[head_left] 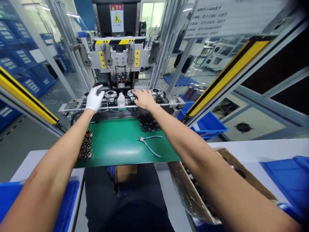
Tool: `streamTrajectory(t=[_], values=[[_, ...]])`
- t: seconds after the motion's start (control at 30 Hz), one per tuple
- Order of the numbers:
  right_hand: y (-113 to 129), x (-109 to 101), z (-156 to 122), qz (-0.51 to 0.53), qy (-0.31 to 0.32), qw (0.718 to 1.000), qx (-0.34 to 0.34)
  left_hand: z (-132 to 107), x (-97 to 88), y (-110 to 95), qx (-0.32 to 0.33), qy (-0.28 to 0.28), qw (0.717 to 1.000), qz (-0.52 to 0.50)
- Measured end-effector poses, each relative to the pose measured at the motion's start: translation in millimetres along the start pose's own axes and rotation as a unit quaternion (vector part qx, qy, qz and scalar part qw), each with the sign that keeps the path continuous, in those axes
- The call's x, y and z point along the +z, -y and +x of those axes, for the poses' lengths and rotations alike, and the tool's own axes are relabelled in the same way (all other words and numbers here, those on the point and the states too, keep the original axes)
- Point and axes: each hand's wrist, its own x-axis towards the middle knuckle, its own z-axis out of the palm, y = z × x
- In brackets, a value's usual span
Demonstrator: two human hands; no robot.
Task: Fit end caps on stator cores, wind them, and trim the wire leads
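Note:
My left hand, in a white glove, is at the left end of the machine's fixture rail, with thumb and fingers apart and nothing visible between them. To its right sits a round silver motor part with a dark toothed ring. My bare right hand has its fingertips and thumb at the edge of a second round motor part, partly covered by the fingers. A third such part sits just beyond that hand. Between the hands stands a whitish translucent block.
Pliers lie spread on the green mat. Copper-wound stators are piled at its left edge, black round parts at back right. A carton of parts stands right. Yellow light-curtain bars flank the machine press.

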Motion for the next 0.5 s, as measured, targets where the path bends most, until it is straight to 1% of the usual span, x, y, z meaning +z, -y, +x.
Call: streamTrajectory(t=[0.03,0.07,0.1,0.13,0.17,0.2,0.23,0.27,0.3,0.33,0.37,0.4,0.43,0.5], values=[[0,-2,-16,0.012,-0.007,1.000,-0.006,-16,-15.8,6,-0.008,-0.025,1.000,-0.008],[-3,-3,-38,0.027,-0.025,0.999,-0.013,-38,-34.0,15,-0.008,-0.052,0.998,-0.014],[-9,-2,-65,0.040,-0.046,0.998,-0.016,-67,-53.6,24,-0.008,-0.078,0.997,-0.015],[-17,0,-98,0.053,-0.081,0.995,-0.015,-100,-73.3,34,0.021,-0.118,0.993,-0.025],[-26,4,-134,0.077,-0.149,0.986,-0.014,-138,-91.5,44,0.032,-0.136,0.990,-0.018],[-37,9,-173,0.090,-0.210,0.974,0.010,-176,-106.8,54,0.031,-0.145,0.989,-0.003],[-49,15,-212,0.090,-0.265,0.958,0.058,-214,-118.0,62,0.029,-0.142,0.989,0.014],[-59,21,-248,0.087,-0.297,0.946,0.099,-248,-124.7,68,0.029,-0.124,0.991,0.043],[-69,27,-280,0.086,-0.317,0.935,0.132,-277,-126.7,72,0.033,-0.073,0.993,0.090],[-78,34,-306,0.084,-0.334,0.925,0.163,-299,-124.6,75,0.034,-0.030,0.991,0.123],[-85,41,-326,0.087,-0.337,0.917,0.193,-315,-119.5,76,0.035,0.009,0.988,0.152],[-90,48,-341,0.094,-0.327,0.914,0.222,-324,-112.4,75,0.036,0.039,0.984,0.171],[-93,55,-350,0.101,-0.314,0.912,0.246,-327,-104.6,74,0.039,0.055,0.982,0.178],[-95,67,-356,0.111,-0.284,0.911,0.279,-324,-90.3,70,0.046,0.074,0.978,0.187]])
